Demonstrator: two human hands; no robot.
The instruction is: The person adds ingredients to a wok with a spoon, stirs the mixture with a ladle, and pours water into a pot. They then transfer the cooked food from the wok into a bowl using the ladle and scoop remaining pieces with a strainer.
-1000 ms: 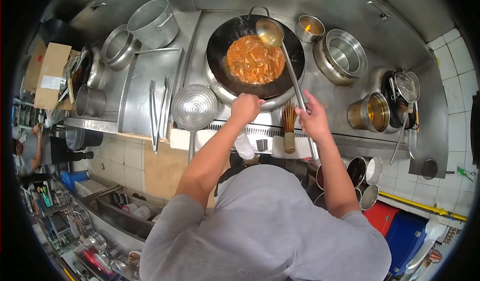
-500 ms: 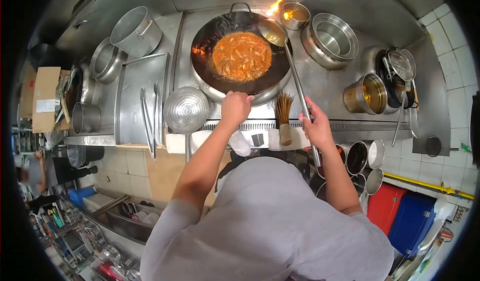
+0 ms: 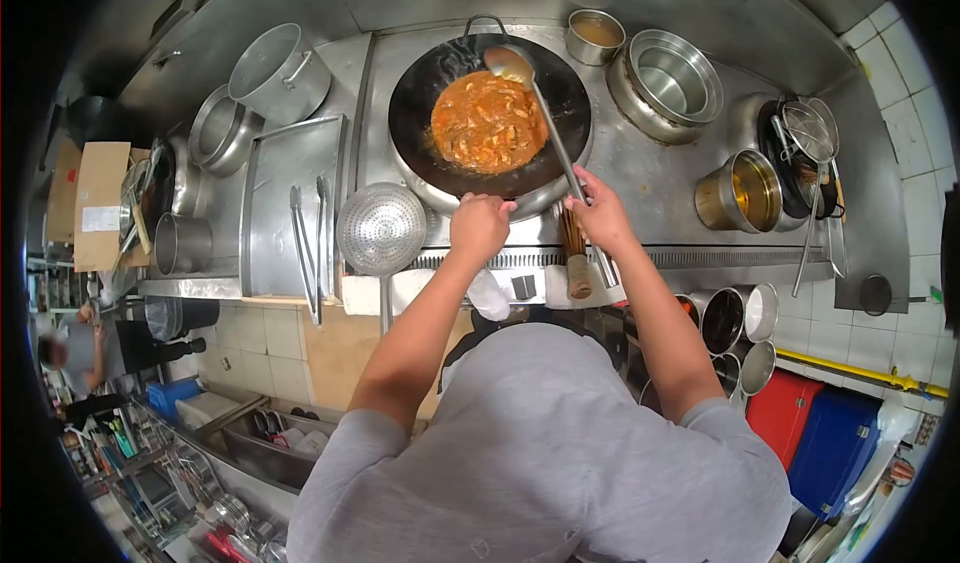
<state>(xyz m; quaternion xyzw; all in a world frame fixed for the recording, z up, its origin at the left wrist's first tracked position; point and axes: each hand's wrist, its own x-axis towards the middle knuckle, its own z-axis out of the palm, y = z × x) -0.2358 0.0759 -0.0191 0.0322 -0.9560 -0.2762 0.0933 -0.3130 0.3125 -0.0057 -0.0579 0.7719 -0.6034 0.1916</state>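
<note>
A black wok [image 3: 412,123] sits on the stove with orange-red saucy food [image 3: 485,128] in its middle. My left hand [image 3: 481,227] is closed at the wok's near edge; the part it grips is hidden beneath the fingers. In my right hand [image 3: 600,215] is a long-handled ladle [image 3: 512,65], its handle slanting up and left. The ladle's bowl is over the wok, at the far right edge of the food. Just below my right hand stands a bamboo wok brush [image 3: 577,263].
A perforated skimmer [image 3: 381,229] and tongs [image 3: 307,253] lie to the left, near a metal tray [image 3: 290,178]. At the right are a pot of yellow oil [image 3: 740,191], nested pots [image 3: 665,78] and a small pot [image 3: 596,38]. Another person [image 3: 80,353] stands far left.
The flames at the wok's far right are gone. My right hand and the ladle have moved left, bringing the bowl to the food's edge. My left hand stays at the wok's near edge.
</note>
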